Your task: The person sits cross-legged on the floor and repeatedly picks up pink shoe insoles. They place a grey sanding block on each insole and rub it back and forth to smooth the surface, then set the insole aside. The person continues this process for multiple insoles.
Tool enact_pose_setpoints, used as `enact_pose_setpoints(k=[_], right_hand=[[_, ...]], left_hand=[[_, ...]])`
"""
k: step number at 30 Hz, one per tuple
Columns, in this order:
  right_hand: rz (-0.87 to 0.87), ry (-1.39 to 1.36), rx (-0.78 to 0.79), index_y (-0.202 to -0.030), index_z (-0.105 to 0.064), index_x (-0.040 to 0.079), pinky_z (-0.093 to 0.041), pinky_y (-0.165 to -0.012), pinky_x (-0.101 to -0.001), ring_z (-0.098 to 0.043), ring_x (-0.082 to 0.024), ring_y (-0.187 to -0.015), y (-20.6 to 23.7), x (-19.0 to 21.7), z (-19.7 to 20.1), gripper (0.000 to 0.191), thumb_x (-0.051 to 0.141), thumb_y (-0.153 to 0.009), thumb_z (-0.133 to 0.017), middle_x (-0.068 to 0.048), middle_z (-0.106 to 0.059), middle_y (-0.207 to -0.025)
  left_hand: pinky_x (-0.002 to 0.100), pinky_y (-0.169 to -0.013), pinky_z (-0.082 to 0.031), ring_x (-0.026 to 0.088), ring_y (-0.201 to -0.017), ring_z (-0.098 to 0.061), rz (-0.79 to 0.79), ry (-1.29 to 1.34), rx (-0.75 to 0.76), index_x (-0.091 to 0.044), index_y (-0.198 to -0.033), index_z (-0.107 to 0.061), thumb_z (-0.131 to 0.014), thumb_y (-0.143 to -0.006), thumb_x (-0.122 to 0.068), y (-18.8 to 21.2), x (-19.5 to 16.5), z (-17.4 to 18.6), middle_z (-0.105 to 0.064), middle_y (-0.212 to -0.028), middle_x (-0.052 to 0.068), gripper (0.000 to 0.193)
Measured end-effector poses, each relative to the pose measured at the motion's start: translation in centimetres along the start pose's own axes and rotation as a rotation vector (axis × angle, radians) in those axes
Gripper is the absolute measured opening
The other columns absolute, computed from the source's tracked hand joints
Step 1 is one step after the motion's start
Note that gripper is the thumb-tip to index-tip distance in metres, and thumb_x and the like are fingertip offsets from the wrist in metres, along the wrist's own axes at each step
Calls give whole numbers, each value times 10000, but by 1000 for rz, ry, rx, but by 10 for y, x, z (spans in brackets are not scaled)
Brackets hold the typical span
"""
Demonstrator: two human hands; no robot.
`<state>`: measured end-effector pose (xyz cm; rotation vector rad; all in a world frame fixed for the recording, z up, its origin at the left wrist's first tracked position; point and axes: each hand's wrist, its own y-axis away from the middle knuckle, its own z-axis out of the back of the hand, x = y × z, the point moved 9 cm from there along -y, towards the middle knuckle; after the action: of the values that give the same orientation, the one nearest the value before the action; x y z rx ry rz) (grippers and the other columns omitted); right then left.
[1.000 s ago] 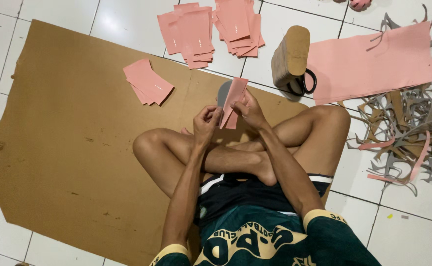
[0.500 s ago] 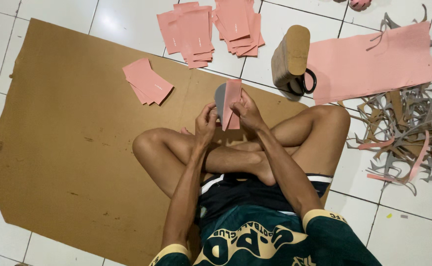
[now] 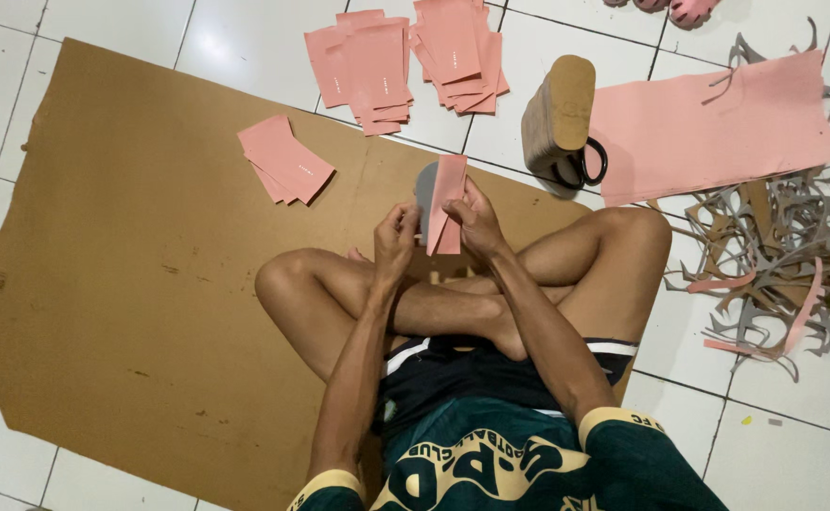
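While the left hand [image 3: 394, 232] and right hand [image 3: 470, 216] pinch a pink piece [image 3: 446, 203] against a grey one [image 3: 425, 194] above the crossed legs, three pink stacks (nearest [image 3: 284, 159] beyond the left hand) look finished, and the uncut pink sheet [image 3: 708, 128] past the right hand remains

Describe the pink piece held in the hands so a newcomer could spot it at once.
Start at the brown cardboard sheet on the white tiled floor, where a person sits cross-legged. Above the knees, the left hand and right hand hold the pink piece upright. Unlike the pink pieces lying flat in stacks nearby, it is raised and backed by a grey piece.
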<state>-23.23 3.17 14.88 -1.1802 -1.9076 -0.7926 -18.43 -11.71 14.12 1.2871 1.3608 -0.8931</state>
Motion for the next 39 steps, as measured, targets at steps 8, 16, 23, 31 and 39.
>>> enact_pose_setpoints(k=[8, 16, 23, 31, 39], right_hand=[[60, -42, 12, -1474, -451, -19, -521, -968, -275, -620, -100, -1060, -3, 0, 4, 450, 19, -1037, -552, -46, -632, -1211], [40, 133, -127, -1445, -519, -11, -471, -1046, -291, -585, -127, -1195, 1, 3, 9, 462, 307, -1118, -442, -65, -632, -1331], [115, -18, -186, -1445, -466, -22, -494, -1073, -313, -584, -169, -1259, 4, 10, 12, 526, 323, -1061, -562, -127, -595, -1374], [253, 315, -290, -1371, -314, 36, -618, -905, -330, -587, -181, -1172, 15, 31, -2, 795, 138, -796, -853, -75, -451, -1376], [253, 560, -408, -997, -708, -42, -509, -716, -254, -630, -105, -800, 21, 20, 26, 251, 205, -1030, -736, -53, -707, -872]], left_hand=[[225, -541, -498, 65, -665, -572, 66, -48, -5, 26, -1072, -660, -644, -1062, -254, -2, 14, 2, -629, -786, 20, 281], [228, -708, -630, 138, -910, -748, -32, -93, 134, -18, -1419, -435, -785, -914, -230, 7, -15, -15, -732, -1114, 120, 650], [293, -735, -653, 200, -940, -768, -152, -271, 135, 9, -1434, -419, -861, -834, -121, 14, -36, -30, -732, -1167, 201, 756], [335, -693, -646, 252, -898, -785, -228, -465, 36, -17, -1418, -437, -821, -875, -106, 15, -34, -22, -742, -1135, 217, 671], [341, -681, -649, 262, -906, -788, -245, -443, 94, -31, -1400, -459, -812, -884, -101, 19, -50, -33, -748, -1093, 206, 628]])
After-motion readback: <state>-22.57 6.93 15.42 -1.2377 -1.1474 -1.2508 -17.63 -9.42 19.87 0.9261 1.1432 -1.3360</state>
